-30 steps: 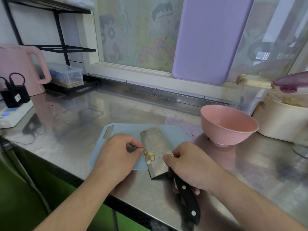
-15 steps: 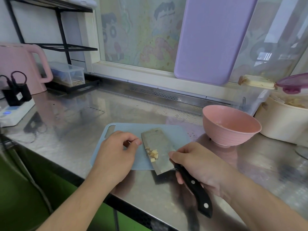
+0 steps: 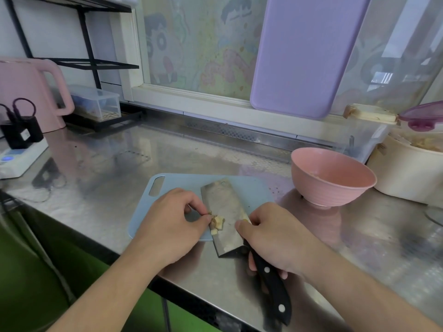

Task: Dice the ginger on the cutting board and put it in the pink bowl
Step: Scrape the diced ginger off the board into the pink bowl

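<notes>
A pale blue cutting board (image 3: 172, 188) lies near the counter's front edge. My right hand (image 3: 275, 238) grips the black handle of a cleaver (image 3: 226, 209), whose blade lies flat across the board's right part. Small diced ginger pieces (image 3: 217, 224) sit on the blade's left edge. My left hand (image 3: 172, 224) has its fingers curled, and its fingertips touch the ginger pieces at the blade. The pink bowl (image 3: 333, 176) stands on the counter to the right of the board, with a few bits inside.
A cream pot (image 3: 407, 173) with a purple lid (image 3: 424, 115) stands right of the bowl. A purple board (image 3: 302, 56) leans on the window. At far left are a pink kettle (image 3: 26, 92), a power strip (image 3: 21, 159) and a clear box (image 3: 96, 104). The steel counter edge (image 3: 191, 298) is close below.
The cleaver blade has come back down flat on the board after being lifted slightly. My left fingers have closed in on the ginger pieces at the blade's edge again.
</notes>
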